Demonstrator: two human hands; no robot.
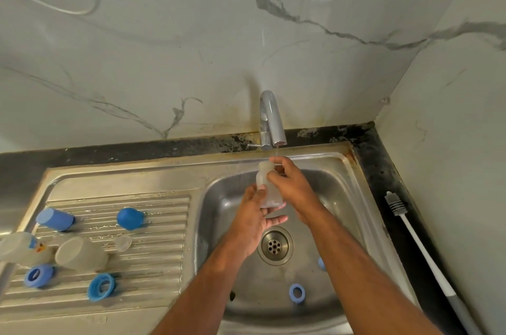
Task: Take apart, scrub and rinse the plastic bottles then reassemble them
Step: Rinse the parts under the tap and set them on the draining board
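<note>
While a thin trickle runs from the tap (269, 122), we've got the cloudy bottle (267, 187) over the sink (353, 198), left hand (256, 218) cupping its base, right hand (290, 185) gripping its neck; contents unclear.

Sink (345, 198) looking brushed stainless steel, dull sheen, rust staining along rim. Ribbed drainboard (164, 252) same metal, water beading. Tap (269, 121) showing polished chrome, glossy. Bottle (267, 187) appearing translucent frosted plastic. Blue caps (130, 218) looking smooth matt plastic. Wall (164, 47) showing glossy veined marble. Brush (421, 247) having white plastic handle, bristly head.
</note>
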